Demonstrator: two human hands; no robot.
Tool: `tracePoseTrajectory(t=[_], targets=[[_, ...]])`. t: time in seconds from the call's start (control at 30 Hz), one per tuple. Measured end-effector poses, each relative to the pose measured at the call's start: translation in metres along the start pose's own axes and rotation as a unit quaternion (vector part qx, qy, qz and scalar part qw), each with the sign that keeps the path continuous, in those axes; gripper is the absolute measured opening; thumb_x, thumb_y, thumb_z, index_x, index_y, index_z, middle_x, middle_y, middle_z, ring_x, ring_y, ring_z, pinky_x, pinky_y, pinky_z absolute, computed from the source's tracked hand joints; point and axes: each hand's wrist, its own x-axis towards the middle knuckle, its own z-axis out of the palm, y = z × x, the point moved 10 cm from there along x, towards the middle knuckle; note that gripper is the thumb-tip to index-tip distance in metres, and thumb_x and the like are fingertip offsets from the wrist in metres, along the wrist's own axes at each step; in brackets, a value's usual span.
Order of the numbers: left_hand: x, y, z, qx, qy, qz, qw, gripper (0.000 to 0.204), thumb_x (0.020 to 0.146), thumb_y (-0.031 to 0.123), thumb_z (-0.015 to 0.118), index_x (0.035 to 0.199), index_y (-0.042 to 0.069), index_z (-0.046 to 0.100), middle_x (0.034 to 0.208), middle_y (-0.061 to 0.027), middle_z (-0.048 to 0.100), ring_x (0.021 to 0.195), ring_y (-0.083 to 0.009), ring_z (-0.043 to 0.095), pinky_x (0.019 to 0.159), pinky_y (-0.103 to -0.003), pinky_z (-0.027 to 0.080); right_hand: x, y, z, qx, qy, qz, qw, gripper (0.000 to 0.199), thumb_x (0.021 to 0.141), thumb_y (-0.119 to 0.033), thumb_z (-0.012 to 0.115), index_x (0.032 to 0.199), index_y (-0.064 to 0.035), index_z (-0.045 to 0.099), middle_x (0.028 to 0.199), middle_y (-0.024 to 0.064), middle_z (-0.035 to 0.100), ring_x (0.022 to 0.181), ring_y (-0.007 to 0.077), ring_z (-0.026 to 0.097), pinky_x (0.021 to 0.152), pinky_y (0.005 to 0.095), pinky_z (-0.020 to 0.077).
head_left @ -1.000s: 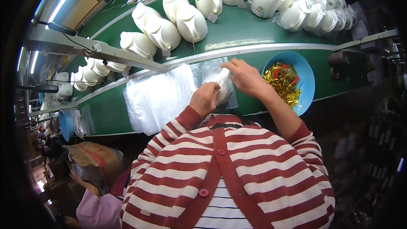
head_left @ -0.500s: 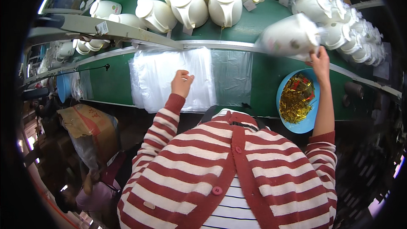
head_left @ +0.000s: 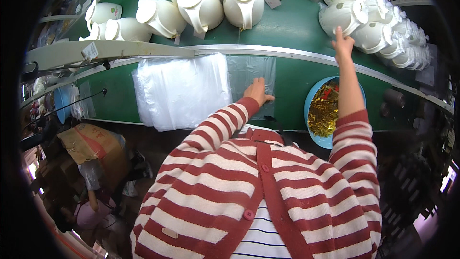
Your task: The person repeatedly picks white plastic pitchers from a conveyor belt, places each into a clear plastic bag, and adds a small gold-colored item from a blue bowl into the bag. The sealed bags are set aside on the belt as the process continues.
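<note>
My left hand (head_left: pixel 257 91) lies over a clear plastic bag (head_left: pixel 243 69) on the green bench, thumb apart from the other fingers, with nothing in its grip. Beside it is a stack of white translucent plastic bags (head_left: pixel 184 91). My right hand (head_left: pixel 343 48) reaches far out to a white pitcher (head_left: pixel 335 18) in clear wrapping, at the near edge of a wrapped group. Its index finger is stretched out against the pitcher's lower side; no fingers are wrapped round the handle. Below my right forearm sits a blue basin (head_left: pixel 310 115) of gold twist ties (head_left: pixel 323 112).
Several unwrapped white pitchers (head_left: pixel 199 9) stand beyond the metal rail (head_left: pixel 268 50). More wrapped pitchers (head_left: pixel 402 43) crowd the far right. A grey metal bar (head_left: pixel 129 50) crosses at left. A cardboard box (head_left: pixel 96 148) and another person (head_left: pixel 93 211) are at lower left.
The wrapped pitcher has gone from the air above the rail to the wrapped group, and my right hand has loosened from it. My left hand has moved right, from the white stack to the clear bag.
</note>
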Motion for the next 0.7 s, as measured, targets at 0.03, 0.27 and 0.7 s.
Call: tracePoseTrajectory(t=[0.03,0.27,0.7], targets=[[0.001,-0.003,0.01,0.041,-0.009,-0.014,0.999,0.042,0.087,0.029,0.084,0.106,0.003,0.059,0.099,-0.0198,0.065,0.096,-0.0455,0.069,0.08,-0.053,0.054,-0.027,-0.006,-0.012,-0.103,0.1,-0.023,0.989,0.073,0.095,-0.046,0.079,0.13,0.01,0.049,0.12,0.0217,0.065,0.094,0.0279,0.067,0.086,0.0418,0.0552],[-0.008,-0.071,0.033,-0.302,-0.031,-0.09,0.949,0.015,0.101,0.014,0.067,0.107,0.001,0.072,0.1,-0.0132,0.075,0.087,-0.0305,0.074,0.079,-0.042,0.061,-0.239,0.093,0.101,-0.207,-0.235,-0.059,0.948,0.07,0.085,-0.042,0.088,0.128,0.0045,0.058,0.109,0.0202,0.069,0.097,0.0309,0.07,0.088,0.043,0.057],[-0.086,-0.1,-0.095,-0.801,-0.007,-0.224,0.555,0.016,0.09,0.01,0.065,0.106,0.008,0.06,0.072,0.0003,0.052,0.066,-0.0138,0.054,0.058,-0.032,0.043,-0.245,0.115,0.154,-0.455,-0.415,0.093,0.782,0.04,0.092,-0.032,0.078,0.107,0.0032,0.067,0.097,0.0223,0.077,0.085,0.0363,0.077,0.073,0.0508,0.0611]])
